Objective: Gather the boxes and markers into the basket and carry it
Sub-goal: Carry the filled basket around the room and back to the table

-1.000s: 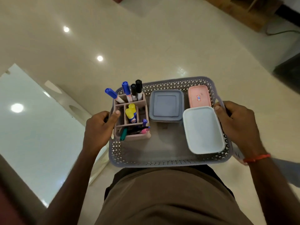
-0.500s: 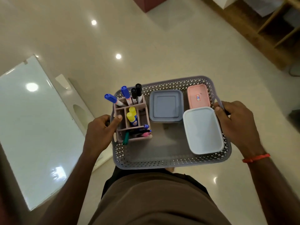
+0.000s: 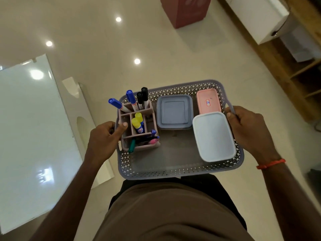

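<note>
Grey perforated basket (image 3: 175, 172) is held in front of the torso, above the floor (image 3: 156, 49). Its left handle is clenched by the left hand (image 3: 106, 134), thumb resting on the organiser (image 3: 139, 126); its right handle is gripped by the right hand (image 3: 250, 129). Markers (image 3: 132, 100) are stood in the organiser at the basket's left. Grey-blue box (image 3: 174, 111), pink box (image 3: 208, 101) and white box (image 3: 214, 136) are set at centre and right.

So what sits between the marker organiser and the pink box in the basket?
In the head view, the grey-blue square box sits between the marker organiser and the pink box, all inside the basket.
</note>
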Demonstrator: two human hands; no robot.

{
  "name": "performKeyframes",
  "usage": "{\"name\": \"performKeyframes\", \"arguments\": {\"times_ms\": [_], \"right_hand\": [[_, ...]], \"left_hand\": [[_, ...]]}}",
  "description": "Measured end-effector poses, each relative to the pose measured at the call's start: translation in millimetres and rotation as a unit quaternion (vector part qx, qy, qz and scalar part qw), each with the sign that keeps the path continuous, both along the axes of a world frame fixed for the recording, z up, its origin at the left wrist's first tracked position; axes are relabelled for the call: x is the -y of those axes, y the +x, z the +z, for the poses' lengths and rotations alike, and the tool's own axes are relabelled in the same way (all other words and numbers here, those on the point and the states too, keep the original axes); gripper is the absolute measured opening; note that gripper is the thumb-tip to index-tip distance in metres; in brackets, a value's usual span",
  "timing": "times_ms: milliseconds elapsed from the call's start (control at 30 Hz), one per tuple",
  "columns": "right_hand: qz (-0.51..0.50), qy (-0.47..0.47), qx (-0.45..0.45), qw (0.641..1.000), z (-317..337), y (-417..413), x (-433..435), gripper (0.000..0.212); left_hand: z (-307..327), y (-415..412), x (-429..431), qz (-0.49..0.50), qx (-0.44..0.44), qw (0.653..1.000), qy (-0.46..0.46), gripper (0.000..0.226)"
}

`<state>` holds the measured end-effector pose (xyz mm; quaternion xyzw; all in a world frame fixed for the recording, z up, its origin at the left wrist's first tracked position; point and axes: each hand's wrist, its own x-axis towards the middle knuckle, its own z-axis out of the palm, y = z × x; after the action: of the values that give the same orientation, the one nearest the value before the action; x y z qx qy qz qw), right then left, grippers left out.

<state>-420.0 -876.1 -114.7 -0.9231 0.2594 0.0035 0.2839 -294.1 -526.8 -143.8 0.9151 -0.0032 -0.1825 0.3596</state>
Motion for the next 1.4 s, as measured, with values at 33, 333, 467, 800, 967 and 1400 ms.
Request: {"name": "performKeyframes", "arguments": {"times_ms": [33,333,467,800,967,1400], "right_hand": [[0.003,0.006,-0.001,1.0,1.9,13.0,4.8,0.021],[0.067,0.049,-0.018,0.996,7.3,107.9,64.7,0.023],[0.118,0.057,-0.004,0.991,9.3,158.7,101.1,0.019],[0.249,0.081,-0.013,0.965,19.6,273.9,150.2,0.02],[0.305,0.07,-0.017,0.95,21.5,326.3,144.3,0.019],[0.402,0.055,-0.031,0.913,42.1,456.2,79.4,0.02]], "left_hand": [[1.3,5.4,3.0,0.009,0.002,1.0,-0.001,0.037],[7.9,39.8,48.7,0.108,0.0,0.994,0.004,0.039],[12.1,50.1,83.5,0.17,0.003,0.985,-0.002,0.041],[21.0,48.2,148.6,0.32,0.004,0.947,0.003,0.046],[23.8,59.6,161.7,0.385,0.01,0.923,0.009,0.048],[13.9,121.1,144.1,0.483,-0.018,0.875,-0.018,0.036]]}}
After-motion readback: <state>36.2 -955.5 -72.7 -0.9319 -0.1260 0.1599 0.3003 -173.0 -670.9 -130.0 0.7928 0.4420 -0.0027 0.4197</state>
